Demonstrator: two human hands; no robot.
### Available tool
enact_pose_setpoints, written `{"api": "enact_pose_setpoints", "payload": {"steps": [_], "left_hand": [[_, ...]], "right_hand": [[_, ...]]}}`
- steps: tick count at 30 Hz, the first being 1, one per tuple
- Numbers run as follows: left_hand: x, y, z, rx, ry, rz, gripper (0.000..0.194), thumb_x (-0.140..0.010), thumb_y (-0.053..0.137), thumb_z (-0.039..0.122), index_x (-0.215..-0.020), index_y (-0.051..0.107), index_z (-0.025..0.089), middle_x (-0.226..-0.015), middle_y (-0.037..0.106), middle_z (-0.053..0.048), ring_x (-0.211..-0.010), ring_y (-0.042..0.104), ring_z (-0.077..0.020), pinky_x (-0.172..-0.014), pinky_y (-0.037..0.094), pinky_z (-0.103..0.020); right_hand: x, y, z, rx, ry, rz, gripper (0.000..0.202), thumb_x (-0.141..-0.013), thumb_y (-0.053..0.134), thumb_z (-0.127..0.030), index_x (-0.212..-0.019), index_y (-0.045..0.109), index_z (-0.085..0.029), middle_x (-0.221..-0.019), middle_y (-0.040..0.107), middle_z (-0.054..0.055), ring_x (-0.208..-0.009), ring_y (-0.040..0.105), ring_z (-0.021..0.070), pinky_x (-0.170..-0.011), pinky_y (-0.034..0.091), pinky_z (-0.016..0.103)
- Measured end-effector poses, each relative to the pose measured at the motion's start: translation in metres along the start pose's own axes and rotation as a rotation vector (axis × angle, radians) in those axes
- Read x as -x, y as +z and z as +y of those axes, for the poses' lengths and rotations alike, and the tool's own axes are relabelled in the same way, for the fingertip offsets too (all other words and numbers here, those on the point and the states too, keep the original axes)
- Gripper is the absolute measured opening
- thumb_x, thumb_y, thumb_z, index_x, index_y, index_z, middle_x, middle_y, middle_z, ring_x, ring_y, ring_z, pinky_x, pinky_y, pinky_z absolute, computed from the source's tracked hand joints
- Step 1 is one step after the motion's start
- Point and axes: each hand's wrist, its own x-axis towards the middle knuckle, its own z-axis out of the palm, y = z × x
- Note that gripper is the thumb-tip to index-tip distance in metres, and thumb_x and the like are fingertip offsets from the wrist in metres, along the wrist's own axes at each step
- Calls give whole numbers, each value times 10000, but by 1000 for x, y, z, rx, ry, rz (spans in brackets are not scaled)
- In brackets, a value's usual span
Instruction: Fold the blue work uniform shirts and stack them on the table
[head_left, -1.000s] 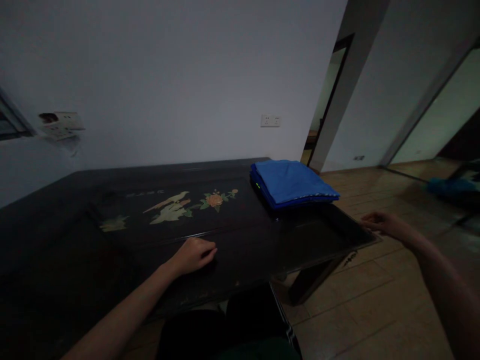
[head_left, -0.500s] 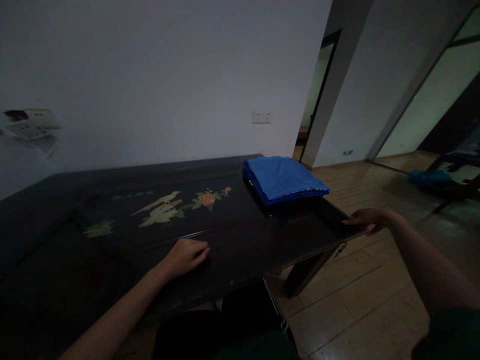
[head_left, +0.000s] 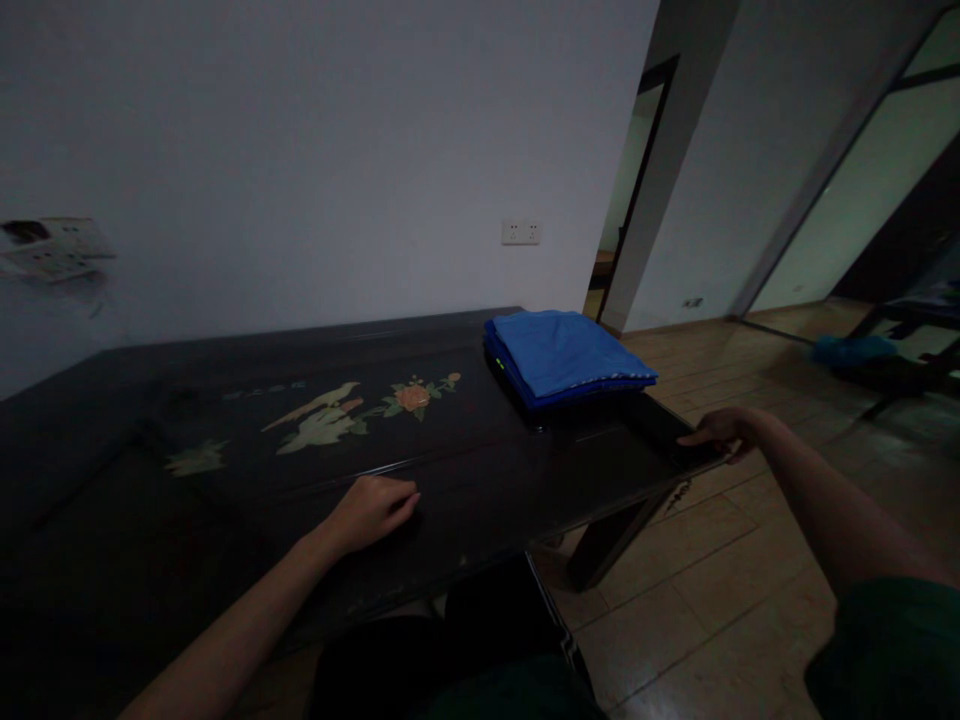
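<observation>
My left hand [head_left: 377, 508] rests on the dark table [head_left: 480, 500] near its front edge, fingers curled into a loose fist with nothing showing in it. At the table's right end my right hand [head_left: 720, 432] grips the edge, thumb on top and the other fingers bent down over the side, partly hidden. A folded stack of blue cloth [head_left: 574, 352] lies on the table's far right part, beyond and to the left of my right hand, not touched by either one.
A flower and bird inlay [head_left: 411, 398] decorates the tabletop. Behind stands a pale wall with a double socket [head_left: 520, 232]. A table leg [head_left: 616, 545] reaches the tiled floor [head_left: 705, 570]. Dark furniture and a blue bundle [head_left: 851, 350] are at the far right.
My right hand has shifted slightly at the table edge, its thumb now pointing along the top and its fingers more bent. The left hand and the blue cloth stay put.
</observation>
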Motion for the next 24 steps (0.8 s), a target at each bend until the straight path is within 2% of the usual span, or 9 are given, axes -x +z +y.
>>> {"api": "enact_pose_setpoints", "payload": {"steps": [3,5,9,11,18,24], "left_hand": [[0,-1,1,3,-2,-3,307,-937,388,240,-652,491,190,-586,584,13,-536,552,-111,-549,308,-230],[1,-1,1,2,-3,0,308,-937,385,240,-651,487,189,-586,583,12,-536,550,-111,-550,308,-228],[1,-1,1,-7,-4,9,302,-933,387,235,-650,483,189,-580,578,13,-530,540,-110,-545,301,-227],[0,-1,1,-7,-8,7,299,-929,389,231,-648,483,189,-576,576,13,-522,533,-109,-540,298,-226],[-1,-2,1,1,-5,4,310,-932,377,238,-644,481,189,-570,576,11,-523,541,-111,-536,302,-224],[-1,-2,2,3,0,2,314,-936,372,234,-643,478,190,-569,569,15,-522,535,-108,-537,303,-224]], "right_hand": [[2,3,-4,-22,-12,42,503,-619,713,-654,-684,542,-185,-592,465,6,-671,487,167,-600,448,330],[-1,-1,-4,-28,8,14,475,-623,726,-625,-670,559,-183,-577,477,10,-660,492,167,-600,447,332],[-14,-15,5,-85,154,-307,437,-640,743,-570,-612,579,-166,-534,483,18,-603,492,161,-601,456,341],[-19,-20,10,-133,214,-399,424,-660,740,-547,-591,575,-163,-528,478,12,-580,484,148,-618,465,334],[-23,-20,15,-228,250,-387,347,-694,739,-487,-655,626,-162,-547,483,0,-594,484,140,-647,481,324],[-28,-20,14,-110,223,-382,408,-614,787,-501,-548,576,-158,-510,489,15,-553,475,132,-619,477,331]]}}
